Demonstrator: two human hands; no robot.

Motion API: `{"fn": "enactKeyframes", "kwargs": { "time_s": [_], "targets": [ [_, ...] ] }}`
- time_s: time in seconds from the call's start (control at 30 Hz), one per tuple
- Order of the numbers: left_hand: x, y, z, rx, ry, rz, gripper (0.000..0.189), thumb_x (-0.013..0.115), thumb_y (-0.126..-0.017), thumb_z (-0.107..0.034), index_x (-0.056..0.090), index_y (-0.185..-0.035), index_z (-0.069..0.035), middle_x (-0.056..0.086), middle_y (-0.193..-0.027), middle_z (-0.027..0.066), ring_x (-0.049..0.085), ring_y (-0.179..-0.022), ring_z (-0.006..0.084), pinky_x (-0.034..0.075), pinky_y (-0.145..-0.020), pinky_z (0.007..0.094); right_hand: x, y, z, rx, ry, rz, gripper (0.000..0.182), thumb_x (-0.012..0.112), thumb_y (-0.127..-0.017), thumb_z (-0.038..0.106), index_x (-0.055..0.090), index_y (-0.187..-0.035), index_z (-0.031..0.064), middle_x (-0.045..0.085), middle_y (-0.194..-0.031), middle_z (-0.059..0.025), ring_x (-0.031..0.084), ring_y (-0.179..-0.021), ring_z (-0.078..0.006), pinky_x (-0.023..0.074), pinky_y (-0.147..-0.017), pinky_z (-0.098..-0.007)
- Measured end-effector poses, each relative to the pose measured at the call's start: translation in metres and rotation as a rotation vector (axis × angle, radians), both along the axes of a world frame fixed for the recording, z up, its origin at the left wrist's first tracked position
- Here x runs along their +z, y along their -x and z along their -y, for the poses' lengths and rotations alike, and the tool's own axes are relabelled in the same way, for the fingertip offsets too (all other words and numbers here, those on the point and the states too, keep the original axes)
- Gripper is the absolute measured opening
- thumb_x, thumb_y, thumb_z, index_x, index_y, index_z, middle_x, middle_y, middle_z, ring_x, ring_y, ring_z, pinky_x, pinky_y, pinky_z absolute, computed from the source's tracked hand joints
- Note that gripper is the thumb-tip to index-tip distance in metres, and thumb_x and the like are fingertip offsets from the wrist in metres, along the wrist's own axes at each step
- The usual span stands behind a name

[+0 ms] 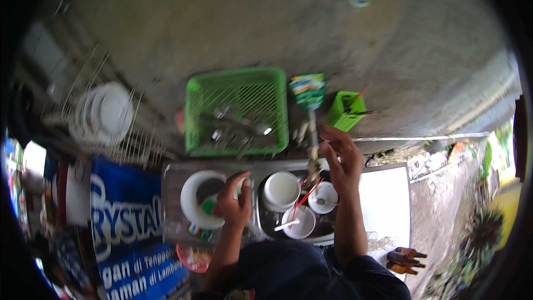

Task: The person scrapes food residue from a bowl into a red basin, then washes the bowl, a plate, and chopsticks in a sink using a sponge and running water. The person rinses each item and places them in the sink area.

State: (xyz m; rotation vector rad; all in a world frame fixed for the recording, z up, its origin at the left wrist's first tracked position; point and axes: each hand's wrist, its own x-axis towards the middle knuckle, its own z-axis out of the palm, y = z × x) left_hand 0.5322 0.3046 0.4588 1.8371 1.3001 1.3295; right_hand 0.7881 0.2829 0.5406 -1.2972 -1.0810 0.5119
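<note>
My left hand (pixel 234 202) is over the right rim of a white bucket (pixel 186 200), its fingers curled. Something pale shows between thumb and fingers, too blurred to tell whether it is held. Inside the bucket are dark water and a green item (pixel 209 207), perhaps a sponge. To the right of the tap (pixel 315 168), my right hand (pixel 344 160) is raised with fingers apart and nothing visible in it. Below, the sink basin (pixel 266 227) holds a stack of white bowls (pixel 282 189), another bowl (pixel 306 221) with a white spoon (pixel 287 225), a third bowl (pixel 323 200) and red chopsticks (pixel 305 196).
Against the wall stands a green basket (pixel 284 112) with metal cutlery. A green detergent pouch (pixel 309 91) hangs over the tap beside a small green holder (pixel 345 112). Plates (pixel 112 110) fill a left rack. Glasses (pixel 381 241) and brown bottles (pixel 404 258) are at lower right.
</note>
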Motion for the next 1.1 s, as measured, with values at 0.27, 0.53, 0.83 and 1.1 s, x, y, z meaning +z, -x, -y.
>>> {"fn": "enactKeyframes", "kwargs": {
  "time_s": [0.27,0.53,0.83,1.1],
  "targets": [
    [-0.140,0.194,0.084,0.513,0.191,-0.300,0.035,0.065,-0.090,-0.007,0.058,-0.124,-0.003,0.059,-0.117,0.0194,0.063,-0.102,0.0359,0.053,-0.084,0.0438,-0.135,0.175,0.064,0.487,0.477,0.021,0.036,0.066,-0.094,0.017,0.059,-0.120,-0.0066,0.070,-0.093,-0.0181,0.069,-0.073,-0.0195,0.0544,-0.066,-0.0296],
    [-0.198,0.234,0.034,0.325,0.974,0.786,0.065,0.067,-0.091,-0.029,0.038,-0.148,-0.016,0.051,-0.134,0.0131,0.059,-0.112,0.0263,0.061,-0.078,0.0428,-0.242,0.236,0.008,0.369,0.637,0.195,0.031,0.059,-0.087,0.019,0.062,-0.106,-0.0057,0.072,-0.081,-0.0191,0.074,-0.072,-0.0270,0.0578,-0.060,-0.0390],
    [-0.143,0.247,0.070,0.296,0.377,0.439,0.048,0.058,-0.078,-0.007,0.058,-0.126,0.001,0.064,-0.111,0.0118,0.061,-0.101,0.0207,0.048,-0.085,0.0322,-0.148,0.239,0.054,0.446,0.545,0.233,0.044,0.067,-0.089,0.019,0.057,-0.122,-0.0070,0.069,-0.103,-0.0231,0.074,-0.079,-0.0278,0.0594,-0.068,-0.0352],
    [-0.058,0.191,0.100,0.134,0.559,0.344,0.046,0.052,-0.075,-0.009,0.063,-0.118,0.005,0.069,-0.102,0.0138,0.063,-0.093,0.0207,0.048,-0.087,0.0328,-0.096,0.133,0.141,0.217,0.569,-0.479,0.039,0.055,-0.102,0.025,0.054,-0.129,-0.0029,0.068,-0.095,-0.0112,0.070,-0.072,-0.0188,0.0580,-0.064,-0.0293]
  ]
}}
